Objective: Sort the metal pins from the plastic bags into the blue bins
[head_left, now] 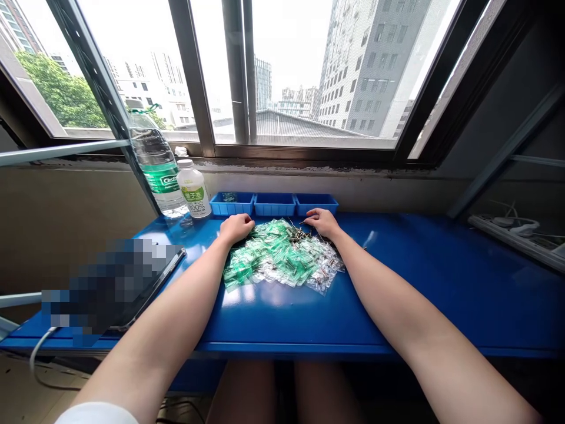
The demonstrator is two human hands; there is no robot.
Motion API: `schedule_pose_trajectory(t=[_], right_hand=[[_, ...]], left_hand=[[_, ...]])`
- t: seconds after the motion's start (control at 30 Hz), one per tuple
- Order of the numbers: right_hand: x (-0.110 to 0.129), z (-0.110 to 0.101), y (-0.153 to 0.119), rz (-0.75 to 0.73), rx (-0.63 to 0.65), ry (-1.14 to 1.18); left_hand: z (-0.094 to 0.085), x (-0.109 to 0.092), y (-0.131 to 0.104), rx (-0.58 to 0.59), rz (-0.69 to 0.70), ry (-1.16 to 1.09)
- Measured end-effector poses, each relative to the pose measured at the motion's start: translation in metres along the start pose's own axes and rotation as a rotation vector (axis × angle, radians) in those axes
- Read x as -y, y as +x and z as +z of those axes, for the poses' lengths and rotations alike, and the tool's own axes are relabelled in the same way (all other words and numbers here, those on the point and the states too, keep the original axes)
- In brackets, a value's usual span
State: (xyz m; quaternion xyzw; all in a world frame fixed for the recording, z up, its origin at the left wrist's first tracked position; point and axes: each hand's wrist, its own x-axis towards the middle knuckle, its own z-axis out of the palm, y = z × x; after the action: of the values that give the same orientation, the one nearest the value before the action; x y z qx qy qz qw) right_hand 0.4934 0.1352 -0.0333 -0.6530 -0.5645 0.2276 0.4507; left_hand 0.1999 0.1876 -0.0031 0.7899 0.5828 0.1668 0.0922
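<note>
A heap of small clear and green plastic bags (282, 253) lies on the blue table (286, 318). Loose thin dark metal pieces (301, 234), perhaps screws, are scattered at the heap's far right side. My left hand (237, 227) rests at the heap's far left edge, its fingers curled; whatever is in them, if anything, is hidden. Across the heap, my right hand (323, 224) has thumb and fingertips pinched together beside the loose pieces. A thin dark piece seems to stick out from that pinch.
Behind the heap, three blue bins stand in a row, the left bin (232, 205) holding small green bags. A white bottle (194, 189) and a large water bottle (156, 168) stand at the back left. A blurred tablet-like device (163, 274) with a cable lies left.
</note>
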Motion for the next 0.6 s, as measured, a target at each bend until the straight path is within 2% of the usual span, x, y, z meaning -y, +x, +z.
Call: schedule_pose_trajectory(t=[0.2, 0.37, 0.6], right_hand=[[0.0003, 0.0008, -0.0001, -0.019, 0.051, 0.020], [-0.0002, 0.0008, -0.0002, -0.041, 0.041, -0.070], [0.0013, 0.0010, -0.0014, -0.051, 0.014, -0.081]], left_hand=[[-0.0009, -0.0003, -0.0006, 0.006, 0.004, 0.016], [-0.0009, -0.0004, -0.0007, 0.007, 0.007, 0.019], [-0.0011, -0.0004, -0.0006, 0.006, 0.013, 0.022]])
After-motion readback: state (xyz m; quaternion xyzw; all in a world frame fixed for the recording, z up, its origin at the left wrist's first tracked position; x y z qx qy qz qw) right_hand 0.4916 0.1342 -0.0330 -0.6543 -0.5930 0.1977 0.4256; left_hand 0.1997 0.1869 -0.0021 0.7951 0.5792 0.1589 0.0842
